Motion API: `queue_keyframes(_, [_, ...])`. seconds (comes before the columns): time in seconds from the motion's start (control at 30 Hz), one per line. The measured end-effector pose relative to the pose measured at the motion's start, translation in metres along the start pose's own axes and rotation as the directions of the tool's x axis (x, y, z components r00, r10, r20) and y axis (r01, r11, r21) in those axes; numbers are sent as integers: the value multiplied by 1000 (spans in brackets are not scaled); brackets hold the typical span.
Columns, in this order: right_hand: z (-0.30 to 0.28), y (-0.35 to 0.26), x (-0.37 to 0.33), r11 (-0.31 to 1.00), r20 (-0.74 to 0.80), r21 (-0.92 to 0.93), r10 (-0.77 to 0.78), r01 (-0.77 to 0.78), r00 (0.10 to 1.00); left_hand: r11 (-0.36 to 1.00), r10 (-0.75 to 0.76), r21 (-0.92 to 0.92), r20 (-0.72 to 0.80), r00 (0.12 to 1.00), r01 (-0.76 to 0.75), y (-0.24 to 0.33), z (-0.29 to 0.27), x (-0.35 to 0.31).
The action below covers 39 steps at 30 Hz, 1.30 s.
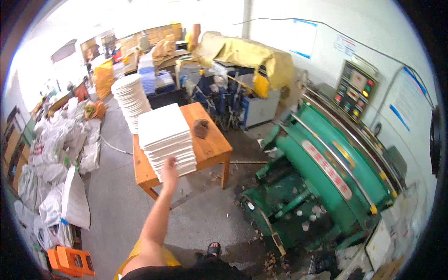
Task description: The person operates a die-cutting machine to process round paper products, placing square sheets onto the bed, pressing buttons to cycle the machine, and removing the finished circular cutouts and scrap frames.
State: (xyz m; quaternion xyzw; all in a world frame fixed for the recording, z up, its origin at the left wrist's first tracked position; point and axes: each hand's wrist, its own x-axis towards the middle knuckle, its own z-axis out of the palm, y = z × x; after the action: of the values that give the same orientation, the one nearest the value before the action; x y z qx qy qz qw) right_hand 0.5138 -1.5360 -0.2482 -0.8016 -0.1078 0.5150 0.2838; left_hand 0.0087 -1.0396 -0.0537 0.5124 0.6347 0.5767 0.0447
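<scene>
My left hand [170, 175] reaches out at the end of a bare forearm, over the near edge of a small wooden table. It is at the front side of a tall stack of white square sheets [163, 125], close to or touching the lower layers. A thumb points upward; the other fingers are hidden, so their grip does not show. Behind that stack, to the left, rises a second stack of white, rounded-looking pieces [128, 95]. A brown lump [201, 129] lies on the wooden table [212, 148], right of the sheets. My right hand is out of view.
A large green machine [322, 161] with a control panel [356, 89] stands at right, scraps around its base. White sacks [56, 144] line the left, with an orange plastic stool [70, 261] below. Farther back, a yellow cover [247, 50] drapes over equipment. One sandalled foot [213, 249] shows.
</scene>
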Motion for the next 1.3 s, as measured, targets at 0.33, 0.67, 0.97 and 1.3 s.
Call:
queue_keyframes(0.33, [100, -153, 29, 945, 204, -307, -55, 117, 977, 937, -347, -25, 67, 935, 349, -136, -132, 158])
queue_keyframes(0.67, [110, -112, 96, 903, 256, -408, -29, 135, 966, 507, -438, -546, 504, 745, 667, -64, -180, 93])
queue_keyframes(0.97, [86, -141, 68, 872, 193, -416, -191, 257, 962, 652, -230, -647, 329, 916, 396, -9, -157, 118])
queue_keyframes(1.3, [-44, -418, -74, 541, -207, 49, -817, 840, 538, 331, -55, -546, 803, 593, 770, 118, 48, -4])
